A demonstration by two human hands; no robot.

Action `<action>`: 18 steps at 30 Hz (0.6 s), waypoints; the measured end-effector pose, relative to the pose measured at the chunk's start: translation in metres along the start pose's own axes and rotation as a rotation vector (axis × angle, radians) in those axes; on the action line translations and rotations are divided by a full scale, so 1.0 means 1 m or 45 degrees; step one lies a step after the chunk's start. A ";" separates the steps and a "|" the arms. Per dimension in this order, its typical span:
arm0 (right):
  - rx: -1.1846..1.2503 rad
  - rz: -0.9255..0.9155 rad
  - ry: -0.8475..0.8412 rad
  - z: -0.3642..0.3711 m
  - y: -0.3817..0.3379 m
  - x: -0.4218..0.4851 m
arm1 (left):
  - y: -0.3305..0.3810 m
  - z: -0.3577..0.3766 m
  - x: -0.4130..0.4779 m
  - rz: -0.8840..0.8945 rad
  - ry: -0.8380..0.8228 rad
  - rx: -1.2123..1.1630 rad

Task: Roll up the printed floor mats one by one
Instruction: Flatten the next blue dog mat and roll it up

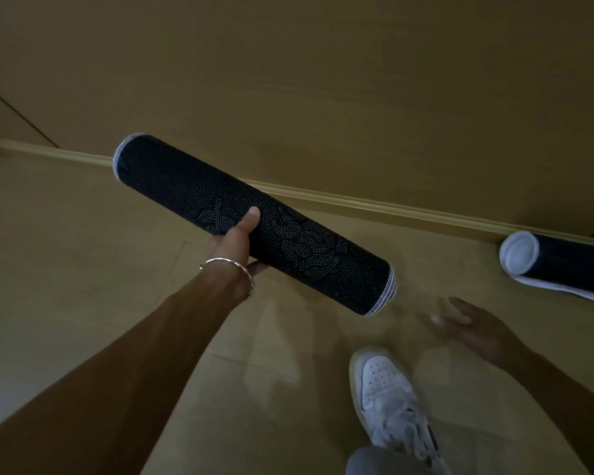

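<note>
**Entry 1.** Gripping rolled mat (299, 248) near its middle with left hand (235, 240): curling round the dark dotted backing, thumb on top, holding it clear of the floor (83, 252) and slanting from upper left down to lower right. Showing white stitched edging at both ends, wound tight, with no loose flap in sight. Wearing a bracelet (230, 265) at the left wrist.

**Entry 2.** Hanging right hand (477, 329) low, right of the roll and apart from it: spreading relaxed fingers and holding nothing. Blurring too much for finer detail.

**Entry 3.** Resting at far right, second roll (559, 265), lying on the floor against the skirting (357, 198) at the foot of the wall (323, 80). Trailing a pale tail flat on the floor, so not sitting fully wound shut. Running out of frame and hiding its full length.

**Entry 4.** Standing below the right hand, white shoe (388, 389).

**Progress, as a judgement.** Counting two mats rolled: one in hand, apparently awaiting setting down, likely beside the other. Finding no flat mats in frame. Not telling whether more are waiting out of view.
</note>
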State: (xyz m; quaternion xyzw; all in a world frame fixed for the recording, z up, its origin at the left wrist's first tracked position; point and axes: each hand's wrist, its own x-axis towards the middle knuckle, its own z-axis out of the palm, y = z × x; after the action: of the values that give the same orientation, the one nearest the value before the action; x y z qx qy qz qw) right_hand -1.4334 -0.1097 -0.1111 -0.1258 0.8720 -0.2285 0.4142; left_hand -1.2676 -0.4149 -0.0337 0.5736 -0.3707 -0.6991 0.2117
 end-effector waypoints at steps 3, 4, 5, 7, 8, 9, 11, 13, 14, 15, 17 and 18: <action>0.003 -0.177 0.008 0.009 -0.040 0.029 | 0.002 0.013 0.000 0.046 0.012 0.068; 0.030 -0.219 0.017 0.012 -0.056 0.041 | 0.002 0.017 -0.001 0.055 0.017 0.083; 0.070 -0.255 0.032 0.014 -0.070 0.050 | 0.002 0.021 -0.001 0.061 0.017 0.093; 0.111 -0.317 0.067 0.014 -0.091 0.062 | -0.002 0.030 0.000 0.063 -0.002 0.099; 0.133 -0.348 0.082 0.012 -0.097 0.064 | -0.005 0.036 0.002 0.062 -0.019 0.090; 0.179 -0.372 0.082 0.009 -0.102 0.062 | -0.011 0.043 0.004 0.051 -0.033 0.071; 0.281 -0.433 0.031 0.004 -0.110 0.057 | -0.025 0.057 0.008 0.017 -0.044 0.012; 0.288 -0.475 -0.046 0.000 -0.113 0.055 | -0.044 0.072 0.012 -0.034 -0.048 -0.043; 0.225 -0.488 -0.076 -0.001 -0.112 0.055 | -0.055 0.078 0.014 -0.068 -0.057 -0.055; 0.152 -0.492 -0.114 -0.002 -0.110 0.056 | -0.066 0.085 0.015 -0.108 -0.068 -0.064; 0.000 -0.477 -0.199 -0.005 -0.102 0.062 | -0.090 0.100 0.017 -0.183 -0.084 -0.078; -0.085 -0.475 -0.210 -0.008 -0.096 0.067 | -0.100 0.109 0.019 -0.213 -0.088 -0.076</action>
State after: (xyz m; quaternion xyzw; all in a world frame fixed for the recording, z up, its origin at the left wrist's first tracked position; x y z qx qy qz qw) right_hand -1.4785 -0.2183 -0.1031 -0.3170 0.8037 -0.2611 0.4305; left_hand -1.3638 -0.3351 -0.1150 0.5715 -0.3075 -0.7445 0.1565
